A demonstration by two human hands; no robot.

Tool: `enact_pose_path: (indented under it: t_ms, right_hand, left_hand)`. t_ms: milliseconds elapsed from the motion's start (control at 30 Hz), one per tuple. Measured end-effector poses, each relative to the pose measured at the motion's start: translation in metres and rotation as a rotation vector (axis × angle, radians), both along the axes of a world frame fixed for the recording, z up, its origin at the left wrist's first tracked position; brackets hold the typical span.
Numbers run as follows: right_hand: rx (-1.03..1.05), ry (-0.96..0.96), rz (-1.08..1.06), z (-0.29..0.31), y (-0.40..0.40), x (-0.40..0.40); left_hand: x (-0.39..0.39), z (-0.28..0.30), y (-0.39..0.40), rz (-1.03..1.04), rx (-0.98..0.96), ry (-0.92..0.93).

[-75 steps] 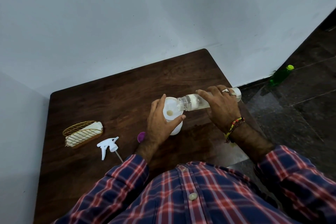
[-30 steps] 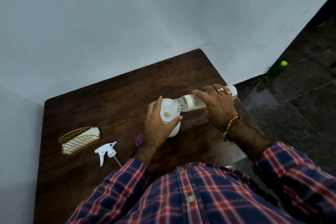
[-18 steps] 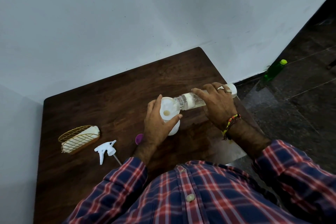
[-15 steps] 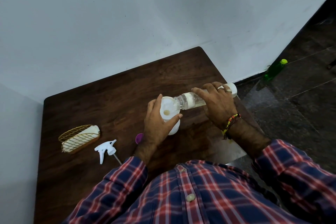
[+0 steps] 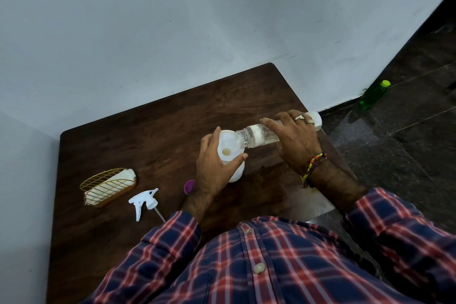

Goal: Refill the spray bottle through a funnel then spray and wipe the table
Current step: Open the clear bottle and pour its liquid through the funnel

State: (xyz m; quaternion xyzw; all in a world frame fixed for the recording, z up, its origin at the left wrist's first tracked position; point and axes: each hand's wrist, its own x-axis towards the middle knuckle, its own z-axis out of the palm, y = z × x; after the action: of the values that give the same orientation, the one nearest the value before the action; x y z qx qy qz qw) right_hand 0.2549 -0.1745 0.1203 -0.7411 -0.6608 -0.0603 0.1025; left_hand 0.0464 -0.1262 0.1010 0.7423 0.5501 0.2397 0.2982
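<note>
Two bystanders left: spray head (image 5: 144,201), wire basket (image 5: 108,186).

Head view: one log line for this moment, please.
phase: refill | left hand: steadies funnel | right hand: tips clear bottle into funnel | sprayer: off, on table

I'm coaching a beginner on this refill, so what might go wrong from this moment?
The clear bottle lies nearly level, its mouth at the funnel rim, so liquid may miss it. The right hand works near the table edge, so a slip may drop the bottle. The left hand alone steadies the white spray bottle; it may tip.
</note>
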Motion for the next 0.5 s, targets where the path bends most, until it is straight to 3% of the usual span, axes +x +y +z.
enact_pose_path:
  t_ms: [500]
  right_hand:
    - [-0.010, -0.003, 0.000, 0.0008, 0.0000, -0.0007]
  left_hand:
    - [0.0010, -0.0003, 0.0008, 0.000, -0.015, 0.029]
